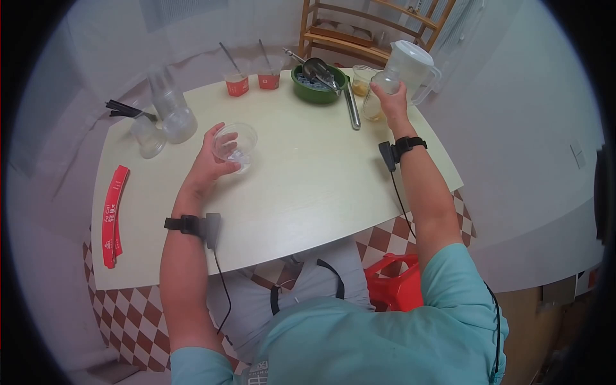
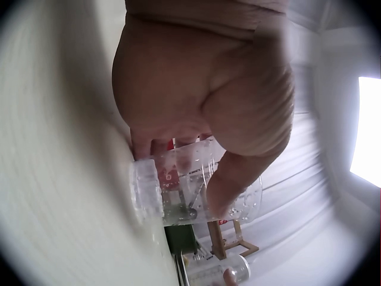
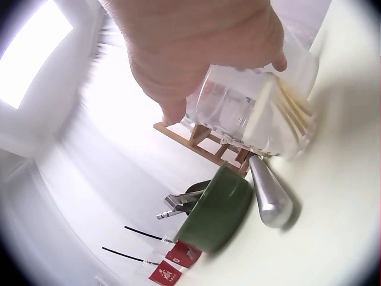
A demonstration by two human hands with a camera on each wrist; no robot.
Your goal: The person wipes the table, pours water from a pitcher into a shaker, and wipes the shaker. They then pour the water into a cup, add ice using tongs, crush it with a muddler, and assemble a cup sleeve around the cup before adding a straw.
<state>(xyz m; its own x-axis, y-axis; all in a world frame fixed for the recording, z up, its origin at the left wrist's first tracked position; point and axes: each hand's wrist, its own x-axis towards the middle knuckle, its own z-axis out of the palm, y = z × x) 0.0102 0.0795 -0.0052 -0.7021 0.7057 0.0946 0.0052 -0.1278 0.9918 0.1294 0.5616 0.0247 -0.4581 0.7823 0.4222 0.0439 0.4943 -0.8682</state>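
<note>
A clear plastic cup [image 1: 247,136] stands on the table with a little clear ice or water in its bottom. My left hand [image 1: 210,160] holds it, thumb on the near side and fingers round the far side. In the left wrist view droplets show on the wall of the cup [image 2: 193,179]. At the table's far right, my right hand [image 1: 393,102] grips a clear shaker [image 1: 372,109] near its top. Printed marks and a pale yellowish content low inside the shaker [image 3: 238,113] show in the right wrist view.
Beside the shaker stand a white-lidded pitcher [image 1: 410,64], a cup with yellowish content [image 1: 361,82], a silver-handled tool [image 1: 353,109] and a green bowl [image 1: 314,95] holding a scoop. Two red-sleeved cups [image 1: 237,86], stacked cups [image 1: 176,122], black utensils [image 1: 125,110] and red sleeves [image 1: 110,218] lie leftward.
</note>
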